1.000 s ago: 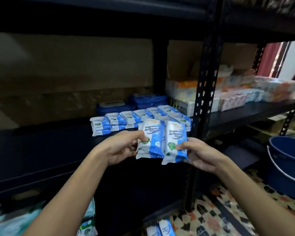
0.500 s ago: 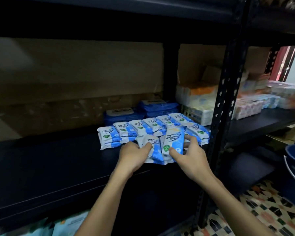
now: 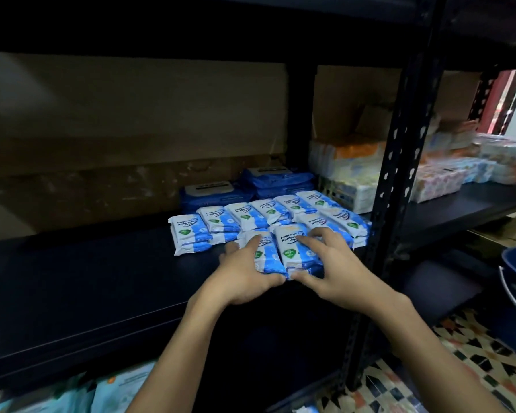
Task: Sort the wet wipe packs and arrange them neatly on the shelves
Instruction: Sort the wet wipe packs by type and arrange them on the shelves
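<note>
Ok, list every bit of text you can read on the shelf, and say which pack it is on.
"Fragrance ... Antibac... Wip...", partly covered, on the pack under the right hand.
"...acter... Wipes", partly covered, on the pack under the left hand.
"Fragrance ... Antibacter... Wipes" on the leftmost pack of the row.
Dark blue packs behind: labels blurred, unreadable.
Pastel packs on the right shelf: unreadable.

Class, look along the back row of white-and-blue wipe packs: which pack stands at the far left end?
The leftmost wipe pack: bare dark shelf lies to its left, while every other pack has neighbours on both sides.
</note>
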